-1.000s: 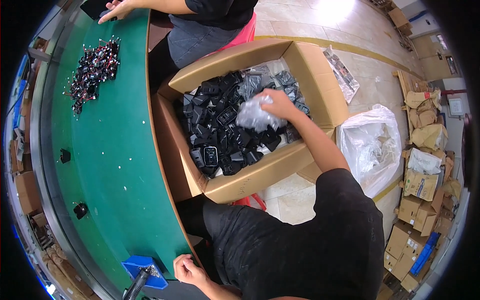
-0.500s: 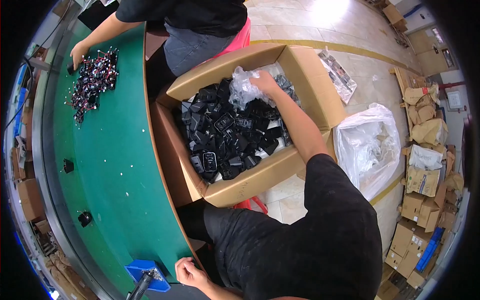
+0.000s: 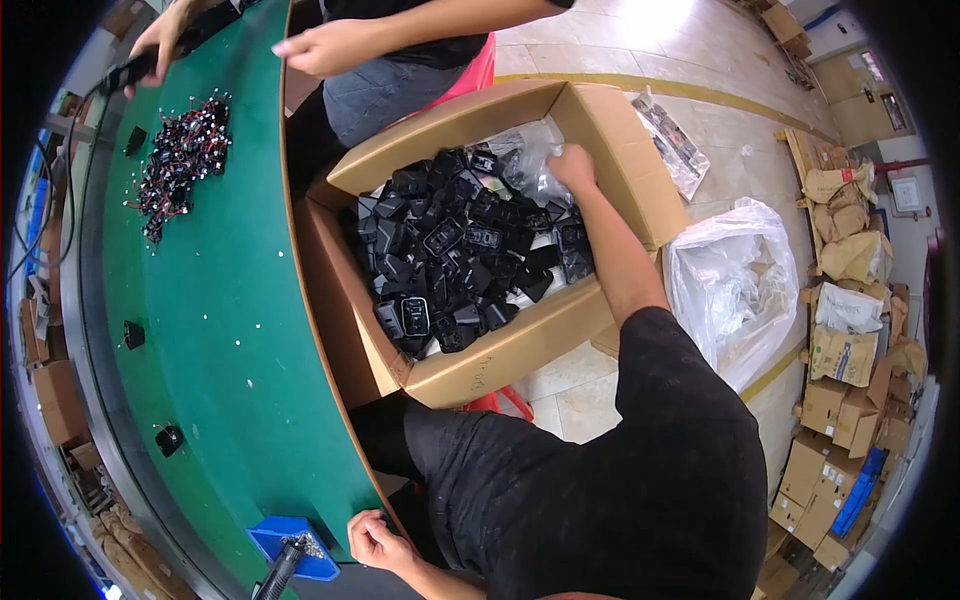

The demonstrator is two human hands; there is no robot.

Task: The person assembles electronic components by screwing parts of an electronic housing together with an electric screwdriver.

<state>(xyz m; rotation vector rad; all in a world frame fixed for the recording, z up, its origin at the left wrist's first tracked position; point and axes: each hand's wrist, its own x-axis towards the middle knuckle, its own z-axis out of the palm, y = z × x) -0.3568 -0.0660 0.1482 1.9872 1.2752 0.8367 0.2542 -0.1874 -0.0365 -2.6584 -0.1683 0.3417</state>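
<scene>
The right hand (image 3: 572, 165) is gripping the crumpled clear plastic bag (image 3: 528, 166) at the far right of the cardboard box (image 3: 500, 355), reaching well ahead. The left hand (image 3: 372, 540) is resting near, loosely curled, holding nothing, at the green table (image 3: 220, 330) edge.

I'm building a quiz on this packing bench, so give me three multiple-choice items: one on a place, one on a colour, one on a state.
1. Where is the person's right hand?
A. On the green tabletop
B. At the far corner inside the open brown cardboard box
C. In the white plastic bag

2. What colour is the curved tabletop?
A. Green
B. Grey
C. Red

3. How is the person's left hand?
A. Flat, spread open
B. Curled, by the table edge near the small blue plastic tray
C. Gripping a box flap

Key: 1 B, it meets crinkled clear plastic wrap in the cardboard box; 2 A, the surface is green; 3 B, fingers curled beside the blue tray.
</scene>
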